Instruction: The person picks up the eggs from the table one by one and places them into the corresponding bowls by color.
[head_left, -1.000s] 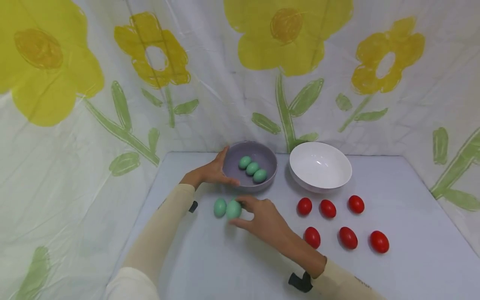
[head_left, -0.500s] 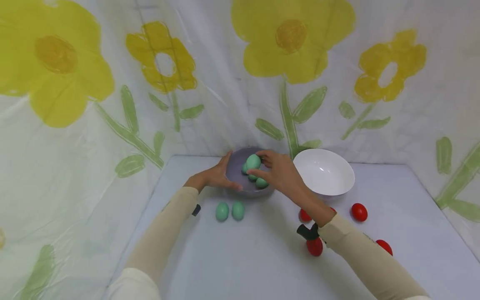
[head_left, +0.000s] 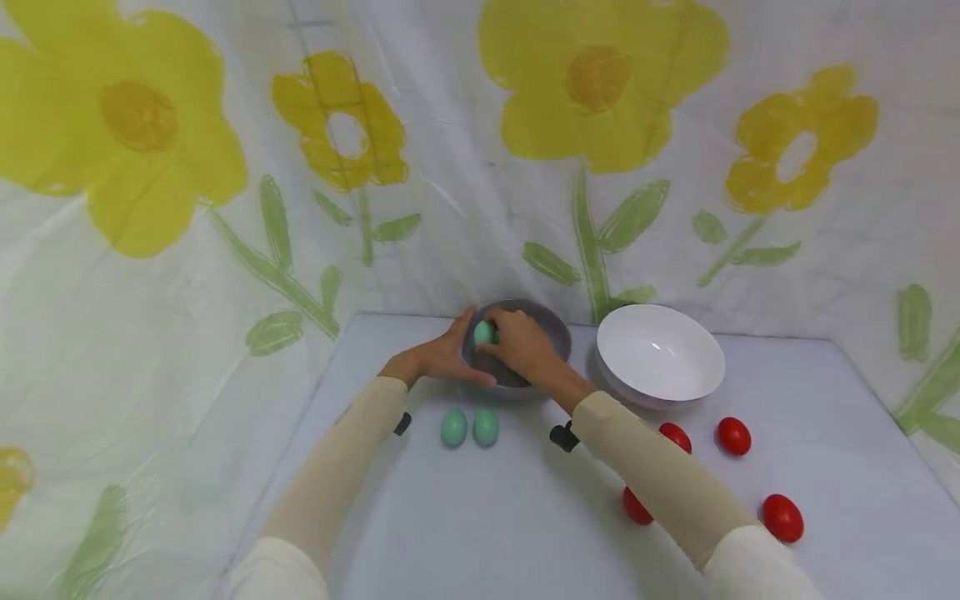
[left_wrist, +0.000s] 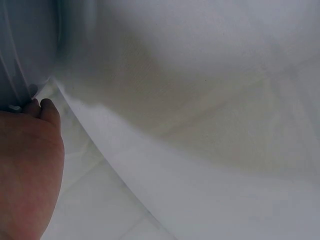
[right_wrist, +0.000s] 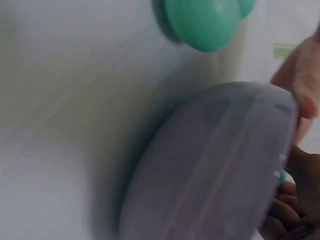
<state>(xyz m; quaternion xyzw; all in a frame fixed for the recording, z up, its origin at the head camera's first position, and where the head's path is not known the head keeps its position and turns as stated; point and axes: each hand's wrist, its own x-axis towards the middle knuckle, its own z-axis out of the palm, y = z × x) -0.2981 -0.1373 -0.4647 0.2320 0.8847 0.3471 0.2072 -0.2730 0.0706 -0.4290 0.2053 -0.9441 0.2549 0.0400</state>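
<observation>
A purple-grey bowl stands at the back of the table. My left hand holds its left side, thumb toward the front and fingers toward the back. Inside the bowl, my right hand pinches a green egg between thumb and fingers, near the left wall. The other eggs in there are mostly hidden by that hand. In front of the bowl, a green egg and a second green egg lie side by side. The right wrist view shows the bowl's outer wall up close.
To the right stands a white bowl. Several red eggs lie in front of it, among them one red egg and another red egg; my right forearm covers some. A flowered curtain hangs behind the table.
My right hand has picked up a green egg from the table, carried it up over the bowl and lowered it inside. My left hand has stayed at the bowl's left side.
</observation>
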